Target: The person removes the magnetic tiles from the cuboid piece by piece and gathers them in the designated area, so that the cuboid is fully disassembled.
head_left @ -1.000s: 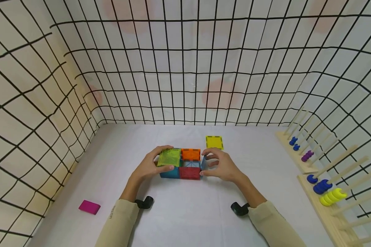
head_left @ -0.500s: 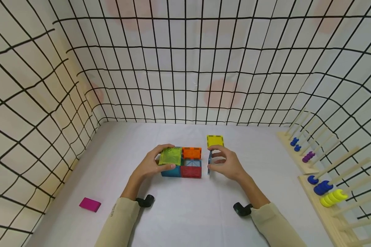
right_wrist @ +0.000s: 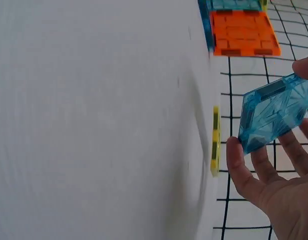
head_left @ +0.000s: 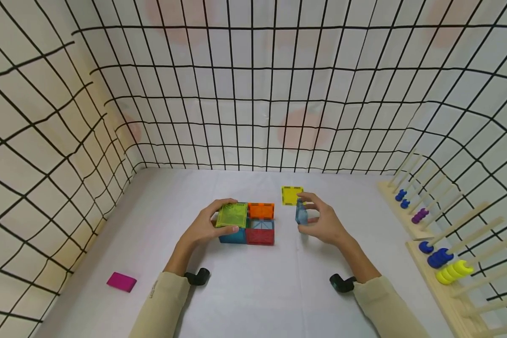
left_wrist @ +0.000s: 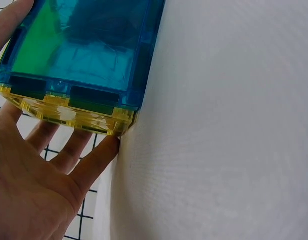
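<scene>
A low structure of magnetic tiles stands on the white table, with a green tile over its left half. Its front has a blue tile and a red tile; an orange tile stands behind. My left hand holds the left half, thumb at the front, fingers against the yellow side tile and back. To the right, my right hand pinches a light blue tile by its edges, raised off the table and apart from the structure. The structure's right end is uncovered.
A yellow tile lies flat behind my right hand. Far left lies a magenta block. Wooden peg stands with blue, purple and yellow beads line the right side. Black wire grid surrounds the table at the back and sides.
My right hand has pulled the light blue tile away from the structure's right end, moving right and turning it slightly. My left hand stays on the structure.
</scene>
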`<action>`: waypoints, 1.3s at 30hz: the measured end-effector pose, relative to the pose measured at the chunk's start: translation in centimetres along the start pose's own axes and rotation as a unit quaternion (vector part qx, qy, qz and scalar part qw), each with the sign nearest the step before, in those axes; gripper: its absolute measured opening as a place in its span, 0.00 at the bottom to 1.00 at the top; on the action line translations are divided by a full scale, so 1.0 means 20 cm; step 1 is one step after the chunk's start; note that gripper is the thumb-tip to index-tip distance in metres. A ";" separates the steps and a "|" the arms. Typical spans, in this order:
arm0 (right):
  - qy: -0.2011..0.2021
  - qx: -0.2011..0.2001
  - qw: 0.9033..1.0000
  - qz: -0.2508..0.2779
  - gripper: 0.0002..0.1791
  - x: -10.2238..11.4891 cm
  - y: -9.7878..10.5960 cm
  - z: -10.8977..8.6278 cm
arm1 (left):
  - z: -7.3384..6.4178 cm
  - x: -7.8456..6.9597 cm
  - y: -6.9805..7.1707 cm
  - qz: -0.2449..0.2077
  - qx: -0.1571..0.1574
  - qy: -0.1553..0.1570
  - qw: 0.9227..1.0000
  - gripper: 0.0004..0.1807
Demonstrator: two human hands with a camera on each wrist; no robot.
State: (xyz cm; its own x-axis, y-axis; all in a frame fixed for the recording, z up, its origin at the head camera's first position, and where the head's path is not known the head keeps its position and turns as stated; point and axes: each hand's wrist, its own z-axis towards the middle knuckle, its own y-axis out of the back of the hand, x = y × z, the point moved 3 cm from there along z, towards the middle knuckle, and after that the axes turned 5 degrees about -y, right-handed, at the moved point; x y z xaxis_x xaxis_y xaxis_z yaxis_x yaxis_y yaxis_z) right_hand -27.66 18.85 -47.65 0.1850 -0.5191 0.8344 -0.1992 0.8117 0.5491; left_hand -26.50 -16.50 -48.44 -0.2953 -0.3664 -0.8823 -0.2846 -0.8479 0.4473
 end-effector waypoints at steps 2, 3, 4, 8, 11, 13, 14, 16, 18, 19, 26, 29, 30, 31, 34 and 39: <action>-0.002 -0.006 1.000 -0.016 0.44 -0.01 0.03 0.01 | 0.01 0.02 0.00 0.002 -0.001 -0.004 1.000 0.39; -0.006 -0.008 1.000 -0.024 0.44 -0.02 0.05 0.01 | 0.01 0.03 0.00 0.002 -0.001 -0.003 1.000 0.39; -0.011 -0.010 0.999 -0.033 0.43 -0.03 0.07 0.02 | 0.01 0.03 0.00 0.002 -0.002 -0.001 1.000 0.39; -0.033 -0.017 0.997 -0.060 0.43 -0.07 0.13 0.03 | 0.01 0.04 0.00 0.005 -0.002 0.002 1.000 0.39; -0.039 -0.024 0.996 -0.073 0.42 -0.11 0.18 0.04 | 0.01 0.05 0.00 0.008 -0.003 0.005 1.000 0.39; -0.040 -0.030 0.995 -0.083 0.40 -0.13 0.21 0.05 | 0.01 0.05 -0.01 0.012 -0.003 0.006 1.000 0.39; -0.041 -0.032 0.995 -0.087 0.39 -0.14 0.22 0.05 | 0.01 0.05 -0.01 0.013 -0.004 0.008 1.000 0.39; -0.039 -0.034 0.994 -0.099 0.38 -0.17 0.25 0.07 | 0.01 0.05 0.00 0.015 -0.004 0.007 1.000 0.39; -0.037 -0.035 0.992 -0.113 0.38 -0.19 0.27 0.09 | 0.02 0.05 0.00 0.014 -0.005 0.006 1.000 0.39; -0.034 -0.035 0.992 -0.121 0.37 -0.21 0.28 0.10 | 0.02 0.05 0.00 0.013 -0.004 0.004 1.000 0.39; -0.042 -0.026 0.987 -0.153 0.33 -0.29 0.32 0.18 | 0.01 0.05 -0.01 0.008 0.000 -0.003 1.000 0.40; -0.056 -0.017 0.984 -0.169 0.33 -0.32 0.32 0.21 | 0.01 0.04 -0.01 0.004 0.002 -0.005 1.000 0.40; -0.059 -0.014 0.983 -0.175 0.33 -0.33 0.32 0.22 | 0.01 0.04 -0.01 0.002 0.001 -0.005 1.000 0.40; -0.062 -0.010 0.982 -0.179 0.33 -0.34 0.31 0.23 | 0.01 0.04 -0.01 0.002 0.001 -0.005 1.000 0.39; -0.068 -0.001 0.981 -0.184 0.32 -0.34 0.31 0.25 | 0.01 0.04 -0.01 0.000 0.001 -0.004 1.000 0.39; -0.069 0.022 0.979 -0.192 0.30 -0.36 0.30 0.27 | 0.01 0.04 0.00 -0.005 0.000 -0.003 1.000 0.39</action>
State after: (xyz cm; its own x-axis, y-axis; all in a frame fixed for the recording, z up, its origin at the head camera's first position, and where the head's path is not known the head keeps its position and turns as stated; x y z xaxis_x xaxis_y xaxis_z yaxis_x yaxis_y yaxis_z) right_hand -35.45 25.93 -50.09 0.1241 -0.8173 0.5627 -0.1820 0.5387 0.8226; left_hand -26.85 -16.72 -49.22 -0.2976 -0.3562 -0.8857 -0.2868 -0.8516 0.4389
